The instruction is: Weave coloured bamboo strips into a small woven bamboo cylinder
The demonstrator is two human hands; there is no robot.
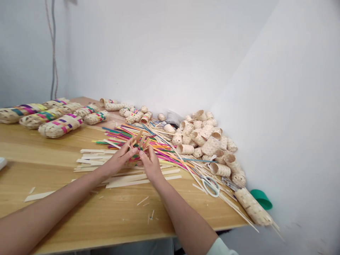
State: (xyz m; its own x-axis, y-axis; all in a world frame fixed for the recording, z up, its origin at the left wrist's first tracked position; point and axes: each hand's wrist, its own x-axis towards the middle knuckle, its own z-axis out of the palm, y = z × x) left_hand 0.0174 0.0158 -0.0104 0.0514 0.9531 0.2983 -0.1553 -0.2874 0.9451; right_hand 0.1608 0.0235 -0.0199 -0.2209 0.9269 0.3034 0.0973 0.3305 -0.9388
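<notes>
Between my two hands is a small woven basket (136,156) of pale strips with green and pink bands, its loose strip ends sticking up at the top. My left hand (123,156) wraps its left side, thumb pressed on the front. On the right side, my right hand (151,163) grips it with the thumb also at the front. The fingers behind the basket are partly hidden. Under and around the hands lie pale flat strips (130,182), and just beyond them is a spread of coloured strips (119,132).
Woven cylinders (209,141) are heaped at the right against the wall. White-handled scissors (210,186) lie near them, with a long woven tube (253,207) and a green lid-like object (261,199) at the right edge. Finished long woven pieces (62,125) stand at the left.
</notes>
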